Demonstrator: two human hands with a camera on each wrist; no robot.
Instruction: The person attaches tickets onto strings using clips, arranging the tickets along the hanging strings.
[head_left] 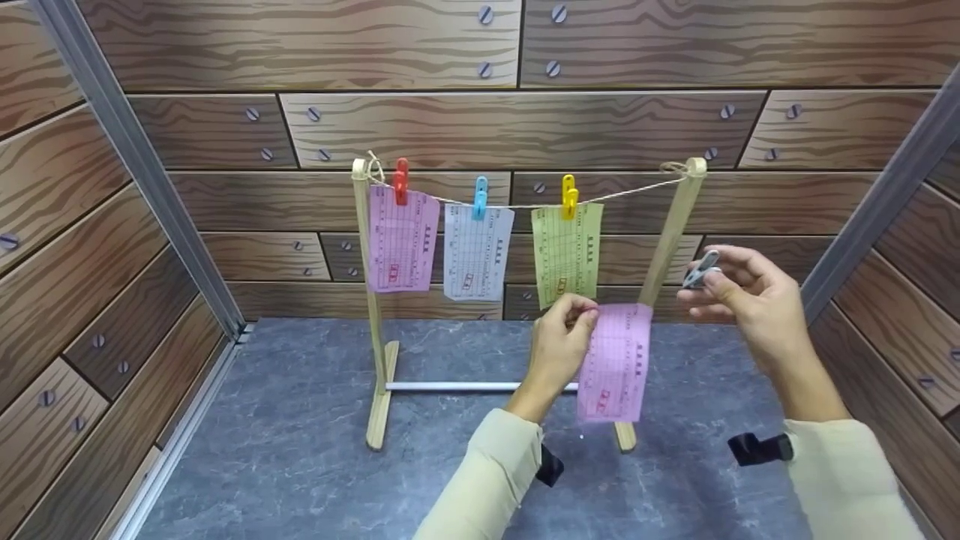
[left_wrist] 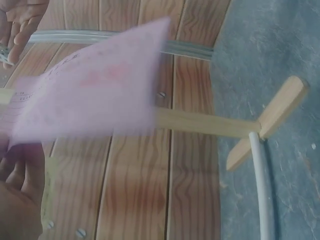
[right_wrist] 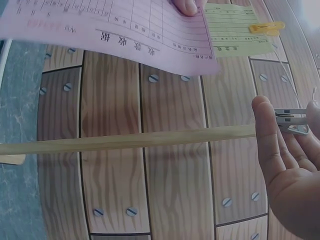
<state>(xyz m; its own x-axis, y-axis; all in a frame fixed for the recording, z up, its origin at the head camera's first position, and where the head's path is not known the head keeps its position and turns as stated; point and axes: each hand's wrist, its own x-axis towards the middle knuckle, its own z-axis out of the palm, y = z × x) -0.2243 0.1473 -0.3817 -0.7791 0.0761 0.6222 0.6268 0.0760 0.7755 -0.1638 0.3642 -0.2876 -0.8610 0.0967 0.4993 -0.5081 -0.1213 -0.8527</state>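
Note:
My left hand [head_left: 561, 337] pinches a pink receipt slip [head_left: 616, 367] by its upper left corner, and the slip hangs down in front of the stand's right post. Further right, my right hand [head_left: 765, 307] holds a grey clothespin [head_left: 702, 270] between thumb and fingers, level with the post and apart from it. On the sagging string [head_left: 630, 193] hang three slips: a pink one [head_left: 403, 244] under a red clothespin [head_left: 402, 181], a white one [head_left: 477, 251] under a blue clothespin [head_left: 480, 198], and a yellow-green one [head_left: 567, 247] under a yellow clothespin [head_left: 569, 196].
The string is tied between two wooden posts, the left post [head_left: 367, 270] and the right post [head_left: 675, 225]. A white rod [head_left: 450, 387] joins their feet on the grey marbled table [head_left: 292, 450]. Wood-patterned panels [head_left: 420, 45] enclose the back and sides.

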